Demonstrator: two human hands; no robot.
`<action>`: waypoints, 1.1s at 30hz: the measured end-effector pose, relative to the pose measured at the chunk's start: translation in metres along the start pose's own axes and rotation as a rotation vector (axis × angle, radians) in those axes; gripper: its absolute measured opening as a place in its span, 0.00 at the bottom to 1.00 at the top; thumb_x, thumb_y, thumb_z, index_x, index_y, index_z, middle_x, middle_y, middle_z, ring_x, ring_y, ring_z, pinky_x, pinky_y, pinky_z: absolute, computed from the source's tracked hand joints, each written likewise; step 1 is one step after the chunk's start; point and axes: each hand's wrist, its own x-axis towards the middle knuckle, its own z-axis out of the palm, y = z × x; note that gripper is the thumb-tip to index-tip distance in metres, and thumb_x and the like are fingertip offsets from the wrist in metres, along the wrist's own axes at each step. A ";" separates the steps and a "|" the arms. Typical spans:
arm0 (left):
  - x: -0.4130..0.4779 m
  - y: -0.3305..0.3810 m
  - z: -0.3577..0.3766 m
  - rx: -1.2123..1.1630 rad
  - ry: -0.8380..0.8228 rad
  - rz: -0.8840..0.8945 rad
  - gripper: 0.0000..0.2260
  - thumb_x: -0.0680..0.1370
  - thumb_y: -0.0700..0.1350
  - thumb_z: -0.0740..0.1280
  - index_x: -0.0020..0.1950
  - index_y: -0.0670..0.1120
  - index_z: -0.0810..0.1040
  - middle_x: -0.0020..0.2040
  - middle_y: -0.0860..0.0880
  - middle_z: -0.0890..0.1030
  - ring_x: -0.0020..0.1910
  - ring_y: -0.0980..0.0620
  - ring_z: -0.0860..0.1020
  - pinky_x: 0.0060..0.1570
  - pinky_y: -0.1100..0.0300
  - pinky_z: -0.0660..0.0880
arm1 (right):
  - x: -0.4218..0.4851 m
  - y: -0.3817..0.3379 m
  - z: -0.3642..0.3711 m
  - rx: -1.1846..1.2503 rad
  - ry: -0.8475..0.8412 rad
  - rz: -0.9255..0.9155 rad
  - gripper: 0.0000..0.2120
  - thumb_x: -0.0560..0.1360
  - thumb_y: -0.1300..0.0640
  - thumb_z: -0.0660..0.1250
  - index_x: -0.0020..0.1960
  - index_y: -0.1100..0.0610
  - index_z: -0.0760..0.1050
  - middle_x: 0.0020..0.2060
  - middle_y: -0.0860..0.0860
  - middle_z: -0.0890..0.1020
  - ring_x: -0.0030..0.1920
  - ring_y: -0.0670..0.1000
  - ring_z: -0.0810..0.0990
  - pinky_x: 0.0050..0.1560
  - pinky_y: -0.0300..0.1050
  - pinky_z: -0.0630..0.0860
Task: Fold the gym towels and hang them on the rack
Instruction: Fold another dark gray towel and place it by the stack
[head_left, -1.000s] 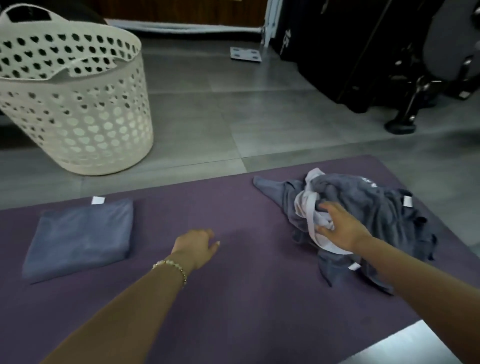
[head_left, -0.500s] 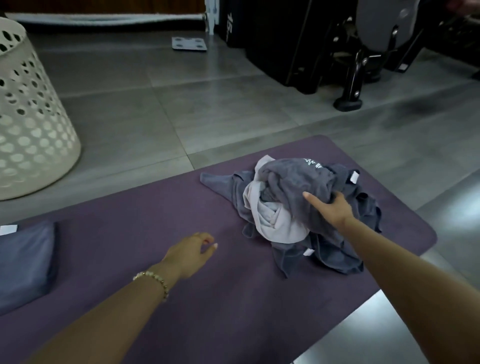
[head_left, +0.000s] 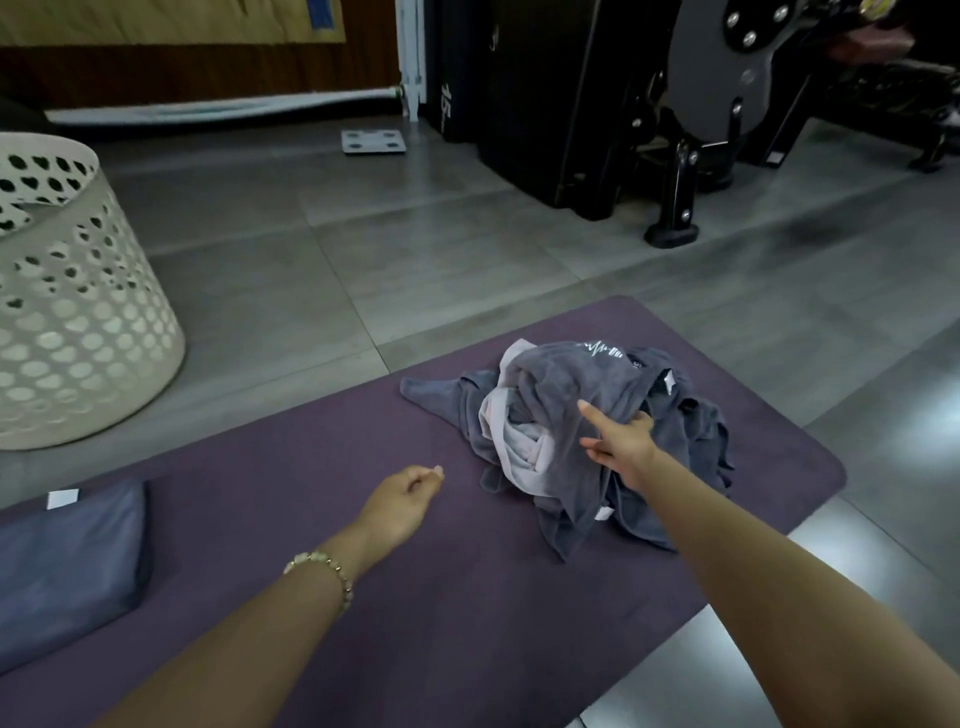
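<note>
1. folded towel (head_left: 67, 561): far left on purple mat (head_left: 467, 623), not yet hung.
2. left hand (head_left: 402, 499): hovering above mat, loosely curled, holding nothing.
3. towel pile (head_left: 561, 395): crumpled at mat's right end, dark grey plus one pale. soft, light, floppy, probably tangled; best taken by a corner or hem.
4. right hand (head_left: 621, 441): on the pile, index straight, other fingers curled into grey cloth.

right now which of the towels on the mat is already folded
The blue-grey towel at the left end of the mat: a flat, squared bundle. The grey and pale ones lie crumpled in a pile at the right hand.
</note>
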 end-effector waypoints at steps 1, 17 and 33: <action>0.002 -0.003 0.001 0.009 0.005 -0.008 0.11 0.82 0.50 0.59 0.53 0.45 0.77 0.50 0.46 0.79 0.46 0.49 0.76 0.54 0.56 0.72 | 0.002 0.005 -0.003 -0.005 0.014 0.010 0.42 0.71 0.51 0.74 0.75 0.56 0.51 0.55 0.54 0.75 0.43 0.50 0.79 0.42 0.43 0.78; 0.031 0.007 0.032 -0.468 -0.086 -0.126 0.25 0.78 0.65 0.53 0.63 0.50 0.76 0.61 0.51 0.79 0.58 0.52 0.78 0.64 0.54 0.71 | -0.055 0.033 0.065 -0.039 -0.419 -0.413 0.06 0.77 0.60 0.66 0.53 0.56 0.79 0.51 0.54 0.84 0.55 0.50 0.82 0.58 0.45 0.78; -0.163 0.174 -0.209 -0.295 0.401 0.191 0.12 0.76 0.55 0.67 0.44 0.46 0.81 0.44 0.49 0.84 0.42 0.55 0.82 0.47 0.61 0.77 | -0.256 -0.128 0.098 -0.063 -0.838 -0.468 0.19 0.77 0.58 0.65 0.67 0.51 0.69 0.60 0.52 0.80 0.56 0.49 0.81 0.54 0.41 0.78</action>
